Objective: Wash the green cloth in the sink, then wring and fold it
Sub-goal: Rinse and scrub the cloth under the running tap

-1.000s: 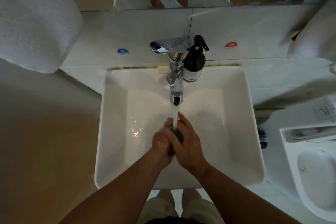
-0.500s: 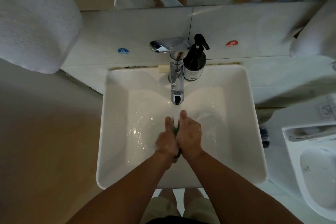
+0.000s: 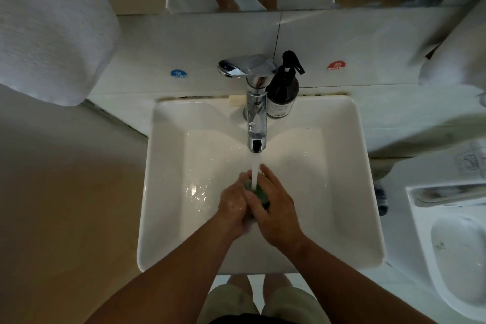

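Green cloth (image 3: 259,193) is bunched into a wad directly below the faucet (image 3: 256,123) spout, inside the sink (image 3: 349,192), and is hit by the water stream (image 3: 254,171). It is clamped between left hand (image 3: 232,205) and right hand (image 3: 276,214), with both sets of fingers (image 3: 267,172) curled round it. Visible green strip runs away from the faucet toward the wrists; ends are hidden.

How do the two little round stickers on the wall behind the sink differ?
The blue sticker reads COLD; the red sticker reads HOT. The blue sticker sits left of the tap, the red sticker right of it. Both are small, roundish and stuck to the white wall.
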The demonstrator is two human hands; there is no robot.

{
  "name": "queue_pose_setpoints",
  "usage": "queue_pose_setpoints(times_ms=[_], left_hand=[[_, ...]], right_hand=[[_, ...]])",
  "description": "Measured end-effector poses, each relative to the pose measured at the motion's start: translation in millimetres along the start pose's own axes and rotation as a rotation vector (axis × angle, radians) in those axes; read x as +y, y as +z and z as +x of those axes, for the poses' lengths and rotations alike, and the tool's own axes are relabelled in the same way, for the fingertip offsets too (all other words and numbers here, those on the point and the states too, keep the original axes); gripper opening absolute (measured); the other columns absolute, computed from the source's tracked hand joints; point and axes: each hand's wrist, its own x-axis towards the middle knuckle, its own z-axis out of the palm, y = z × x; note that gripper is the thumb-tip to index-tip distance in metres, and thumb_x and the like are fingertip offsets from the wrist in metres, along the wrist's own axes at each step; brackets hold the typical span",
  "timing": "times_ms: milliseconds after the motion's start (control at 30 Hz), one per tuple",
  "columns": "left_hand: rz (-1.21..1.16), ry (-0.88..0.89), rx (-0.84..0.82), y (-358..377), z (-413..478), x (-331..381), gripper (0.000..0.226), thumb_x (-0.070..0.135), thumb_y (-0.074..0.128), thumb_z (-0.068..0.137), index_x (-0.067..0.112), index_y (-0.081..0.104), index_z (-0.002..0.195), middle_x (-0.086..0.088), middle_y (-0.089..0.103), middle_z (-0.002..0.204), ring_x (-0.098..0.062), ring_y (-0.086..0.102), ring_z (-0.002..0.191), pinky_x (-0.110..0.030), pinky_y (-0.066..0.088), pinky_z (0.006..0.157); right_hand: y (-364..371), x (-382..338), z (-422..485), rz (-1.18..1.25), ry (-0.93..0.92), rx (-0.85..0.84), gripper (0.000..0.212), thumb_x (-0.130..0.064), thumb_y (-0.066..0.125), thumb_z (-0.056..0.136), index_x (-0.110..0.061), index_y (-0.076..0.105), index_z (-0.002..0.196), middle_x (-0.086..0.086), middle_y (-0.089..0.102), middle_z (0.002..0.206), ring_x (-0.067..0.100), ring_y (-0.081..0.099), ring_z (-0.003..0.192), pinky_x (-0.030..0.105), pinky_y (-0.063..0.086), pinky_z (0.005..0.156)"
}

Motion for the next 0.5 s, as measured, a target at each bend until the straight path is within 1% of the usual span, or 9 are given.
queue_pose_setpoints(times_ms=[33, 67, 100, 133, 167, 267, 367, 433, 500], left_hand=[[-0.018, -0.076, 0.011, 2, -2, -2, 0.035, 0.043, 0.050, 0.102, 0.012, 0.067, 0.105, -0.016, 0.073, 0.100, -0.032, 0.069, 0.090, -0.039, 0.056, 0.065], [-0.045, -0.124, 0.015, 3, -2, -4, 0.039, 0.046, 0.048, 0.102, 0.011, 0.065, 0.109, -0.018, 0.071, 0.103, -0.035, 0.067, 0.093, -0.040, 0.055, 0.064], [-0.080, -0.150, 0.003, 3, -3, -7, 0.042, 0.048, 0.045, 0.102, 0.011, 0.063, 0.114, -0.019, 0.070, 0.105, -0.035, 0.066, 0.096, -0.040, 0.054, 0.066], [-0.114, -0.168, -0.010, 3, -3, -8, 0.046, 0.048, 0.041, 0.103, 0.011, 0.062, 0.119, -0.018, 0.071, 0.106, -0.033, 0.065, 0.098, -0.038, 0.054, 0.068], [-0.122, -0.175, -0.018, 4, -2, -8, 0.050, 0.049, 0.038, 0.104, 0.009, 0.061, 0.121, -0.016, 0.072, 0.104, -0.030, 0.066, 0.096, -0.036, 0.054, 0.068], [-0.029, -0.075, 0.022, 2, 0, -12, 0.048, 0.054, 0.036, 0.103, 0.014, 0.059, 0.114, -0.003, 0.068, 0.096, -0.023, 0.067, 0.087, -0.036, 0.053, 0.065], [-0.081, -0.103, -0.036, 1, -1, -12, 0.065, 0.066, 0.038, 0.097, 0.011, 0.064, 0.118, -0.012, 0.073, 0.103, -0.030, 0.069, 0.096, -0.038, 0.057, 0.076], [0.178, -0.076, -0.002, 0, 4, -17, 0.074, 0.078, 0.036, 0.089, 0.014, 0.067, 0.109, -0.014, 0.073, 0.095, -0.028, 0.069, 0.088, -0.038, 0.056, 0.076], [0.655, 0.099, 0.084, -4, 4, -15, 0.058, 0.064, 0.038, 0.098, 0.014, 0.063, 0.113, -0.010, 0.068, 0.090, -0.027, 0.066, 0.081, -0.042, 0.057, 0.076]], right_hand=[[-2, 3, 2, 0.003, -0.041, -0.002, 0.051, -0.057, 0.047, 0.095, -0.028, 0.058, 0.136, -0.005, 0.052, 0.147, 0.005, 0.046, 0.135, 0.027, 0.039, 0.114], [-3, -2, 5, 0.003, -0.063, 0.040, 0.035, -0.050, 0.055, 0.095, -0.028, 0.066, 0.119, -0.004, 0.066, 0.126, 0.001, 0.058, 0.117, 0.025, 0.048, 0.103], [-2, -7, 9, 0.023, -0.054, 0.068, 0.009, -0.041, 0.062, 0.094, -0.033, 0.067, 0.097, -0.010, 0.068, 0.099, -0.003, 0.062, 0.093, 0.017, 0.052, 0.086], [-1, -14, 13, 0.042, -0.038, 0.112, 0.017, -0.034, 0.066, 0.094, -0.037, 0.058, 0.079, -0.014, 0.061, 0.079, -0.004, 0.058, 0.075, 0.011, 0.047, 0.072], [2, -19, 16, 0.070, 0.018, 0.150, 0.029, -0.033, 0.067, 0.094, -0.037, 0.050, 0.071, -0.015, 0.054, 0.070, -0.002, 0.054, 0.064, 0.009, 0.042, 0.064], [10, -26, 22, 0.096, 0.209, 0.185, 0.029, -0.040, 0.061, 0.096, -0.030, 0.049, 0.071, -0.011, 0.053, 0.069, 0.001, 0.053, 0.061, 0.010, 0.037, 0.060], [12, -29, 30, 0.095, 0.398, 0.189, 0.032, -0.042, 0.052, 0.100, -0.020, 0.065, 0.079, -0.005, 0.061, 0.076, 0.012, 0.062, 0.074, 0.019, 0.044, 0.064], [10, -27, 36, 0.146, 0.485, 0.207, 0.050, -0.049, 0.040, 0.103, -0.016, 0.063, 0.072, -0.001, 0.062, 0.072, 0.013, 0.061, 0.070, 0.029, 0.049, 0.075], [6, -27, 43, 0.359, 0.674, 0.223, 0.057, -0.056, 0.034, 0.103, -0.011, 0.059, 0.077, 0.006, 0.065, 0.078, 0.021, 0.063, 0.075, 0.039, 0.055, 0.084]])
